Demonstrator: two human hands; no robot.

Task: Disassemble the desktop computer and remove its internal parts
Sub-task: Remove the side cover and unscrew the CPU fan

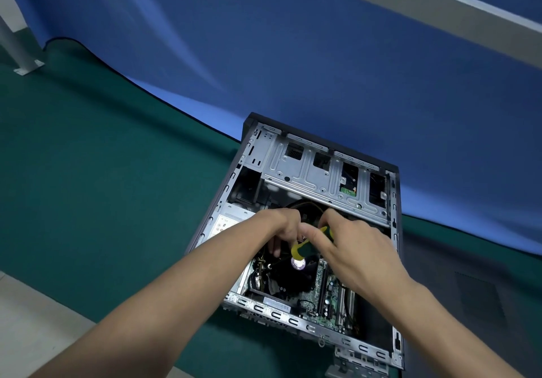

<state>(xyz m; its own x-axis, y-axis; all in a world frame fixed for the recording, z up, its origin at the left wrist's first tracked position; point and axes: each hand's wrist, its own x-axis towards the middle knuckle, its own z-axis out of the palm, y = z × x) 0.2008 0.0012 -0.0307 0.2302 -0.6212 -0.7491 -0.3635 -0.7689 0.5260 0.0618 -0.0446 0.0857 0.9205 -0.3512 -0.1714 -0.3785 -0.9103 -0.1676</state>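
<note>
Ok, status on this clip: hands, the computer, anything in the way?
Right hand gripping yellow-green screwdriver. Left hand reaching inside open computer case, fingers hidden. Motherboard still in. Cables crowd the work spot.

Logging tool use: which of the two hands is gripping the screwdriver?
The right hand grips the yellow-and-green screwdriver by its handle. The left hand reaches into the computer case beside it, fingers down among the cables.

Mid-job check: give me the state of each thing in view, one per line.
Computer case: lying flat, side panel off, interior exposed.
Drive cage: in place.
Motherboard: in place.
Screwdriver: held, handle end toward camera.
Right hand: fingers curled around screwdriver.
Left hand: reaching inside; grip unclear.
</note>
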